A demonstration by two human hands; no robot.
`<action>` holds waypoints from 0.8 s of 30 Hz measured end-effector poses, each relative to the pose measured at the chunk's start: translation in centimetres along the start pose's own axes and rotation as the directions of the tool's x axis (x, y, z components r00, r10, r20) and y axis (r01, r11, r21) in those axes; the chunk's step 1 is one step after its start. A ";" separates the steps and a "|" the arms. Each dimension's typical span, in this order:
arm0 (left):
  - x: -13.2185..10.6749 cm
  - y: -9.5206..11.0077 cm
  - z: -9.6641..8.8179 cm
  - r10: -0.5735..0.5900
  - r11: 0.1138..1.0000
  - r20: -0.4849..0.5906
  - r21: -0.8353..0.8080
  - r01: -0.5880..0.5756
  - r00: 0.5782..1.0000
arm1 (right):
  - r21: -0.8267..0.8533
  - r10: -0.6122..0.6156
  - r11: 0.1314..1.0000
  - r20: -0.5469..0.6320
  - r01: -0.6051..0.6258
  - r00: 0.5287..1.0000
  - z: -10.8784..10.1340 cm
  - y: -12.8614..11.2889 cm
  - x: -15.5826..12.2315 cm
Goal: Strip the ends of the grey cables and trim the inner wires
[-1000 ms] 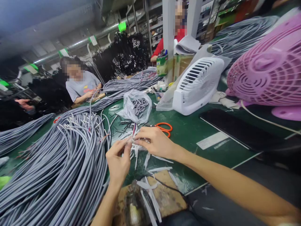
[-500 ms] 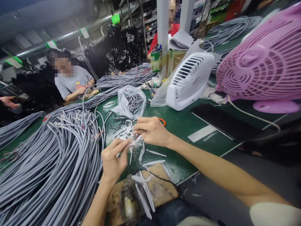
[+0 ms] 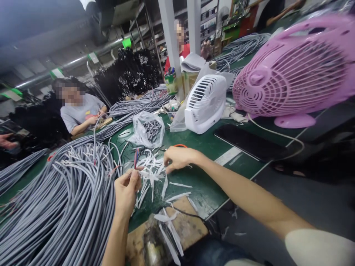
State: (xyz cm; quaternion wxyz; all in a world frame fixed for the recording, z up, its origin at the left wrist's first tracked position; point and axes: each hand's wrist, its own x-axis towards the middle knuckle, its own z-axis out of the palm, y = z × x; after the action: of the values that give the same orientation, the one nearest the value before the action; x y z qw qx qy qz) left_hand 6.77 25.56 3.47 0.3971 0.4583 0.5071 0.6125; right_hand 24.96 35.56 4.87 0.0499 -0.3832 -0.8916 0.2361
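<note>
Pinched between the thumb and fingers of my left hand (image 3: 126, 186) is a cable end with thin coloured wires (image 3: 135, 159), red and blue among them, pointing up. My right hand (image 3: 180, 158) hovers over the right side of a pile of white strips (image 3: 152, 166), its fingers bent and apart, with nothing visible in them. Just behind it an orange loop (image 3: 180, 145), like a tool handle, shows in part; the rest is hidden by the hand. A clear plastic bag (image 3: 135, 135) of short grey tube pieces stands beyond the pile.
Thick bundles of grey cable (image 3: 80, 192) cover the left side. A white fan (image 3: 205, 103), a pink fan (image 3: 285, 77) and a black phone-like slab (image 3: 249, 142) lie to the right. A stained wooden board (image 3: 191, 221) is at the near edge. Co-workers sit across the table.
My hands, together before, have moved apart. The left has drawn left with the coloured wires upright in it; the right has let go and its fingers have spread. The camera view has shifted slightly.
</note>
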 end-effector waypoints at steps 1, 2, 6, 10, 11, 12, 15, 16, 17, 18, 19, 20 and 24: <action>0.0 0.1 0.0 0.001 1.000 -0.023 -0.016 -0.001 1.000 | -0.035 0.064 0.997 -0.029 -0.065 0.997 -0.2 0.5 0.0; 0.0 0.1 0.0 0.000 0.999 -0.046 -0.035 -0.001 0.999 | -0.065 0.130 0.989 -0.065 -0.134 0.989 -0.3 0.9 0.1; -0.1 0.5 0.1 -0.004 0.992 -0.096 -0.126 -0.008 0.995 | -0.134 0.305 0.936 -0.147 -0.324 0.941 0.3 1.4 1.1; -0.1 0.8 -0.1 0.008 0.983 -0.035 -0.184 -0.014 0.999 | -0.141 0.327 0.921 -0.224 -0.363 0.918 0.3 0.8 1.0; -0.1 0.9 -0.3 0.017 0.980 -0.013 -0.198 -0.019 1.000 | -0.138 0.318 0.923 -0.254 -0.360 0.913 0.1 0.5 0.7; -0.1 1.0 -0.4 0.028 0.976 0.008 -0.214 -0.026 1.000 | -0.136 0.302 0.927 -0.279 -0.349 0.912 -0.1 0.3 0.5; -0.3 1.2 -0.8 0.065 0.959 0.052 -0.280 -0.048 0.996 | -0.074 0.132 0.983 -0.366 -0.171 0.921 -0.2 -0.5 0.0; -0.4 1.3 -0.9 0.077 0.953 0.063 -0.299 -0.055 0.995 | -0.012 0.036 0.999 -0.423 -0.045 0.905 0.0 -0.8 0.1; -0.6 1.3 -0.9 0.094 0.948 0.067 -0.312 -0.068 0.993 | 0.048 -0.047 0.996 -0.481 0.079 0.875 0.4 -1.1 0.2; -0.7 1.4 -0.9 0.117 0.945 0.065 -0.316 -0.090 0.991 | 0.099 -0.113 0.976 -0.532 0.194 0.839 0.9 -1.4 0.3; -0.8 1.4 -0.9 0.146 0.943 0.057 -0.310 -0.122 0.988 | 0.138 -0.163 0.948 -0.565 0.288 0.808 1.4 -1.6 0.5; -0.9 1.5 -0.9 0.178 0.942 0.049 -0.298 -0.156 0.983 | 0.165 -0.201 0.920 -0.579 0.355 0.790 1.9 -1.8 0.7; -1.1 1.7 -1.0 0.280 0.932 0.059 -0.254 -0.257 0.958 | 0.230 -0.294 0.842 -0.562 0.488 0.773 3.0 -2.5 0.9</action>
State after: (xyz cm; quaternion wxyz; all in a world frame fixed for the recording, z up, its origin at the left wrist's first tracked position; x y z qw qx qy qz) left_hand 6.06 24.02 4.87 0.3864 0.4991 0.3412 0.6965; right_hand 21.85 33.57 3.28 0.4002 -0.2176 -0.8477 0.2717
